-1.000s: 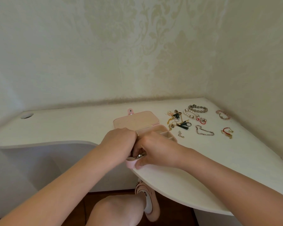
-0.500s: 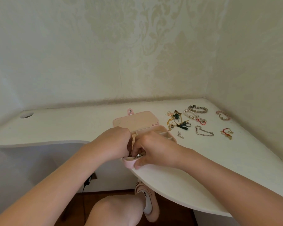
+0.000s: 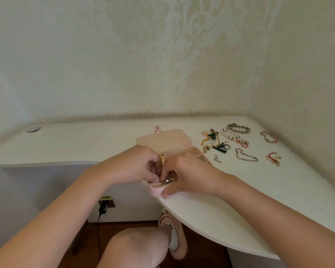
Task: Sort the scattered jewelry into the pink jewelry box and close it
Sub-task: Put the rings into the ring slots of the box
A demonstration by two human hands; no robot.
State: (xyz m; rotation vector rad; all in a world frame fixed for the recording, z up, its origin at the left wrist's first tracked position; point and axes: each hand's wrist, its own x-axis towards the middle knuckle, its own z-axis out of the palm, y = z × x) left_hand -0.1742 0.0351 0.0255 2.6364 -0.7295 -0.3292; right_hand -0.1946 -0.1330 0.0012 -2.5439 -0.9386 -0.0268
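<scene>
The pink jewelry box [image 3: 156, 191] stands open at the table's front edge, its lid [image 3: 163, 139] laid flat behind it. My left hand [image 3: 135, 165] curls over the box's left side and pinches a small stone ring [image 3: 166, 180] at the front compartment. My right hand [image 3: 188, 175] covers the box's middle, thumb on the front wall, fingertips touching the ring. Both hands hide most compartments. To the right lie a grey bead bracelet [image 3: 239, 128], a pearl bracelet [image 3: 229, 134], a pink bead bracelet [image 3: 269, 136], a silver chain [image 3: 246, 155], a red cord bracelet [image 3: 274, 158] and green tassel earrings [image 3: 214, 135].
The white table [image 3: 211, 206] curves away under my right forearm, with walls behind and to the right. A cable hole [image 3: 33, 129] sits at the far left. Below are a wall socket with a plug [image 3: 104, 205], my knee [image 3: 135, 246] and a slipper [image 3: 174, 236].
My left hand has slid right and its fingers now meet the right hand's over the ring. The scattered jewelry has not moved.
</scene>
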